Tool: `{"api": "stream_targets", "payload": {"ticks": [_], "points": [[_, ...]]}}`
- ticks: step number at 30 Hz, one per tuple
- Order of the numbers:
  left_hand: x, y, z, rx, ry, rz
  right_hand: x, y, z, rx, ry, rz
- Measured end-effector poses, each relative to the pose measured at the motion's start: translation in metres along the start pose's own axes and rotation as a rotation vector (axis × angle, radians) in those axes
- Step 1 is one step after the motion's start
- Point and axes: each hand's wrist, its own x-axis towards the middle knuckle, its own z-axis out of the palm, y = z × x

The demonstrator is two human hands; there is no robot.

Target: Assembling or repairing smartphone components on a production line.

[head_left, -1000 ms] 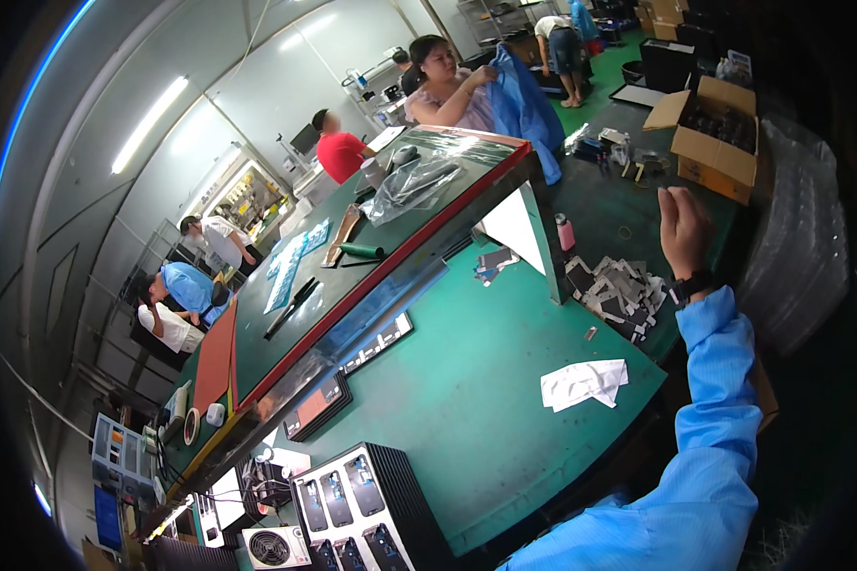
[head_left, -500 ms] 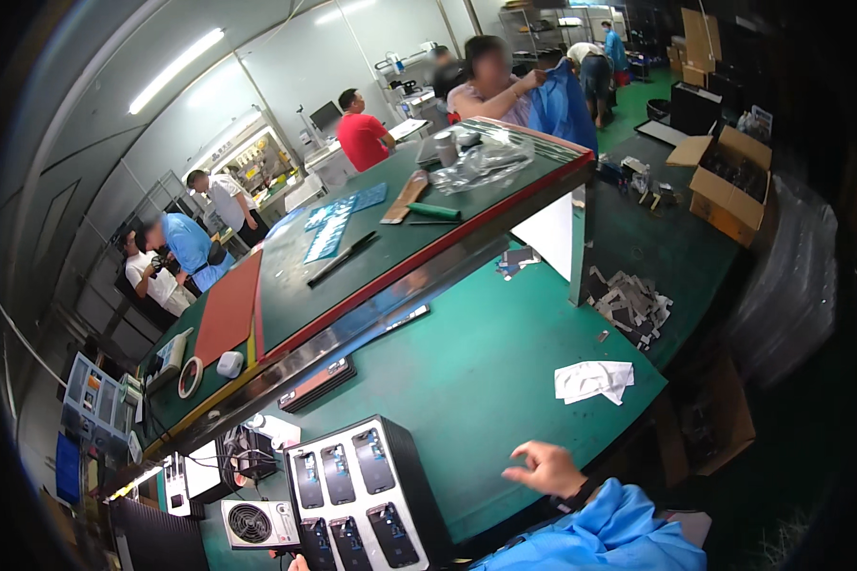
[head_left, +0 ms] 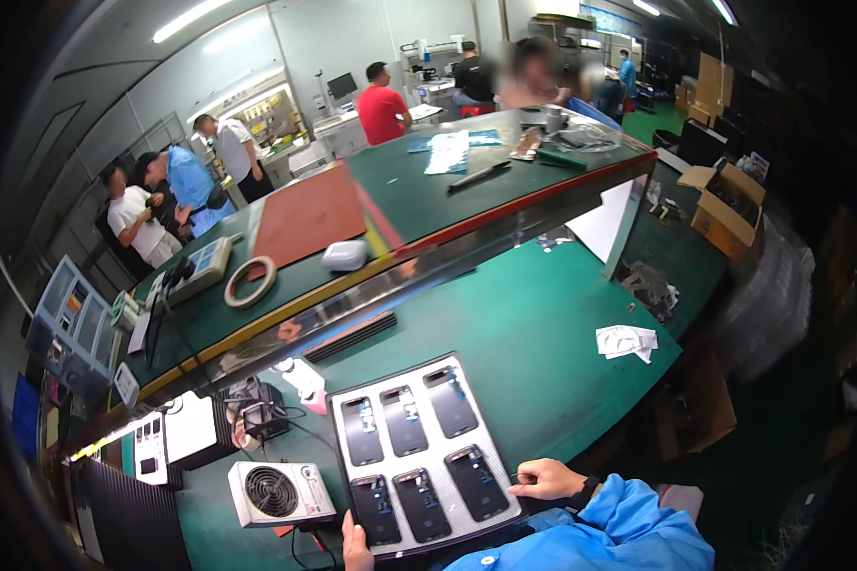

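A white tray with a black rim [head_left: 381,383] is in front of me, with several dark phone screens [head_left: 408,419] in its recesses, blue-marked ribbon parts showing on them. My left hand [head_left: 355,544] grips the tray's lower left edge, its fingers upright against the side. At the right edge, my right hand [head_left: 546,479] is closed with curled fingers on the rim. The tray's near edge is close to my blue sleeve [head_left: 628,523]. Whatever lies beneath the tray is hidden.
Left of the tray stands a white fan unit [head_left: 276,492] with cables behind it. Dark stacked trays [head_left: 129,509] are at the far left. A raised shelf [head_left: 467,214] crosses behind the green bench [head_left: 505,314]. A white cloth [head_left: 626,343] lies right. Several people work beyond.
My right hand has moved from above the bench to the tray's right edge. My left hand shows more at its left side. The tall dark side below the tray no longer shows. The view has shifted.
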Motion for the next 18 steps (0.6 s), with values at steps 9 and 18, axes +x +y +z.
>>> {"api": "stream_targets", "payload": {"ticks": [9,18], "points": [[0.015,-0.015,-0.022,-0.107,-0.221,0.017,0.006,-0.001,0.029,0.11,0.116,0.141],[0.016,-0.029,-0.03,-0.062,-0.042,0.123,0.012,0.004,0.031,-0.074,0.135,0.032]]}}
